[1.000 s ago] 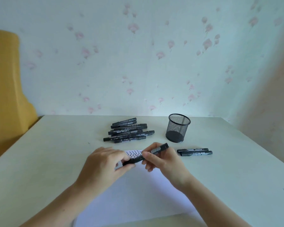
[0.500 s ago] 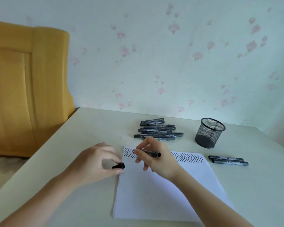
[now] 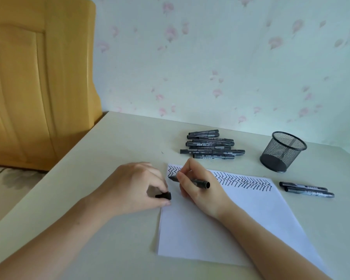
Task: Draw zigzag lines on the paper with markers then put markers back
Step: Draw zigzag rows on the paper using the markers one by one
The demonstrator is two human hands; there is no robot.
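Marker (image 3: pixel 192 180) sits gripped in her right hand (image 3: pixel 198 186), tip on the paper (image 3: pixel 240 219); left hand (image 3: pixel 133 186) pinches its cap (image 3: pixel 164 196).

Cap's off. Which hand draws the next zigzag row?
Right. The right hand already grips the uncapped marker in a writing hold, tip at the left end of the paper by the drawn zigzags. The left hand is pinching the cap at the paper's edge.

A white paper (image 3: pixel 240 223) lay flat, zigzags inked along its far edge. An uncapped black marker (image 3: pixel 198 181) angled over its far left corner. More markers (image 3: pixel 210 145) lay piled beyond.
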